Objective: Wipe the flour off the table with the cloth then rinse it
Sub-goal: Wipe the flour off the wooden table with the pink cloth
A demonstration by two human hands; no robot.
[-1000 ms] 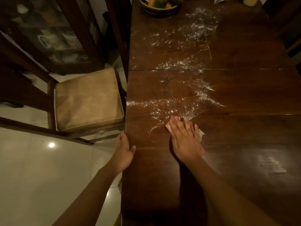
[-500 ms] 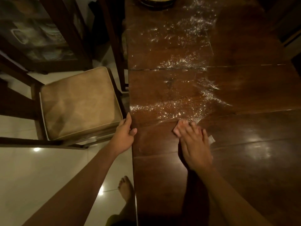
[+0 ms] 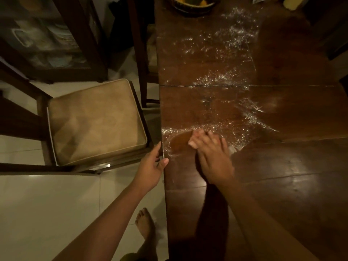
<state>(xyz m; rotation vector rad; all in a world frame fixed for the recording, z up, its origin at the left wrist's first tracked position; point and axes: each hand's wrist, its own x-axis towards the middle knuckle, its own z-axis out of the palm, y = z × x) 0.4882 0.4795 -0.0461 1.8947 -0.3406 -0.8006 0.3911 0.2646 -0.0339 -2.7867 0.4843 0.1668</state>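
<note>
White flour [image 3: 222, 80] lies scattered over the dark wooden table [image 3: 291, 176], from a band near my hands up toward the far end. My right hand [image 3: 212, 155] lies flat with straight fingers on a small pale cloth [image 3: 232, 149], of which only a corner shows at the right of the hand and a pinkish edge at the fingertips. It presses the cloth onto the near band of flour. A wiped patch shows to its left. My left hand [image 3: 150, 166] is held open at the table's left edge, thumb on the top, fingers against the side.
A wooden chair with a tan cushion [image 3: 96, 121] stands close to the table's left edge. A fruit bowl [image 3: 190, 4] sits at the far end. A glass-fronted cabinet [image 3: 47, 40] stands at the back left. My bare foot [image 3: 145, 225] is on the pale tiled floor.
My right hand has slid the cloth left and a little forward into the flour band, leaving a cleared patch. My left hand has moved forward along the table edge.
</note>
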